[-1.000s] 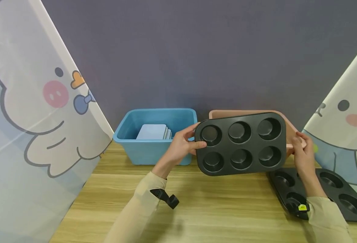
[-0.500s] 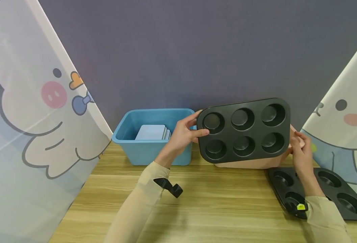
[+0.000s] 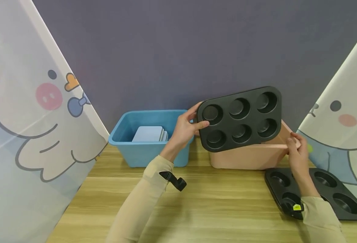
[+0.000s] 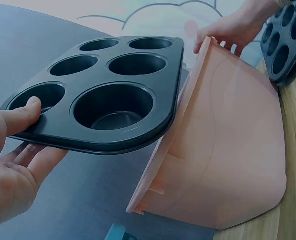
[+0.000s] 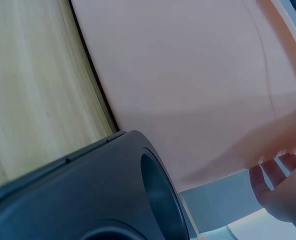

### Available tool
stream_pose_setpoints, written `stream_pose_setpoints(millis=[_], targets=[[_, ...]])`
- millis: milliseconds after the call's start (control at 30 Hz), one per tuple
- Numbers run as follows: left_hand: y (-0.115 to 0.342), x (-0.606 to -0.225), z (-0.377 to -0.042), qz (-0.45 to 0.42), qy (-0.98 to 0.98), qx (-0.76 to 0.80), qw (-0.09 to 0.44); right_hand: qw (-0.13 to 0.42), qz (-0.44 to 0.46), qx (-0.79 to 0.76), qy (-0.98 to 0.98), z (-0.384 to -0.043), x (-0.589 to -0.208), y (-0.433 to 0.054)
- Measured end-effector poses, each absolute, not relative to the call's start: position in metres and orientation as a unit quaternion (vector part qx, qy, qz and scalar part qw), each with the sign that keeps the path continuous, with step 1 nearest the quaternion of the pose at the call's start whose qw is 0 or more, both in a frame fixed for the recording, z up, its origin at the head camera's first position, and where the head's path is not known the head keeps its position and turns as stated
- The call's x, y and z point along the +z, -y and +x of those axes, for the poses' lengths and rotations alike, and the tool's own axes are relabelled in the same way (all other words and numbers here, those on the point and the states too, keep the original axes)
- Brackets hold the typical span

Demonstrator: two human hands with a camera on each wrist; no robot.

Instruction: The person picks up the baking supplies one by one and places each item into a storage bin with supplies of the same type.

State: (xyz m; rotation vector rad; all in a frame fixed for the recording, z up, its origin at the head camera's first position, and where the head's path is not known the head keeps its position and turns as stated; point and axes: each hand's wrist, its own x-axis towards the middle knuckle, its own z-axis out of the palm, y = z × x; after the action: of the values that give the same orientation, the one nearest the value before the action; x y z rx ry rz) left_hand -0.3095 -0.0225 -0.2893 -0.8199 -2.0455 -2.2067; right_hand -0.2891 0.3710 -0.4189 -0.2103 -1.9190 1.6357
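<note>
My left hand (image 3: pixel 185 129) pinches the left end of a dark muffin pan (image 3: pixel 239 135), thumb on top and fingers beneath. The pan hangs tilted above the pink bin (image 3: pixel 242 158), its cups facing me. In the left wrist view the thumb (image 4: pixel 30 111) lies over one cup of the held pan (image 4: pixel 133 82). My right hand (image 3: pixel 298 157) grips the right front corner of the pink bin's rim. The right wrist view shows those fingers (image 5: pixel 275 172) curled under the rim of the bin (image 5: pixel 188 90).
A second muffin pan (image 3: pixel 347 202) lies on the wooden table (image 3: pixel 221 202) under my right forearm. Left of the pink bin stands a blue bin (image 3: pixel 154 153) holding several pale flat boxes (image 3: pixel 148 134). A dark grey wall (image 3: pixel 196 50) rises behind.
My left hand has raised the muffin pan and tilted it further, so more of the pink bin's front shows below it. The right hand has stayed at the bin's corner.
</note>
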Motion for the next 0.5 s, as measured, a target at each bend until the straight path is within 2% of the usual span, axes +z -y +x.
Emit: stream_pose_setpoints(millis=[300, 500], targets=[[0.007, -0.281, -0.32, -0.271, 0.662, -0.697, 0.04, 0.304, -0.086, 0.63, 0.71, -0.288, -0.415, -0.366], [-0.009, -0.276, -0.325, -0.285, 0.659, -0.694, 0.049, 0.29, -0.06, 0.625, 0.723, -0.285, -0.418, -0.369]])
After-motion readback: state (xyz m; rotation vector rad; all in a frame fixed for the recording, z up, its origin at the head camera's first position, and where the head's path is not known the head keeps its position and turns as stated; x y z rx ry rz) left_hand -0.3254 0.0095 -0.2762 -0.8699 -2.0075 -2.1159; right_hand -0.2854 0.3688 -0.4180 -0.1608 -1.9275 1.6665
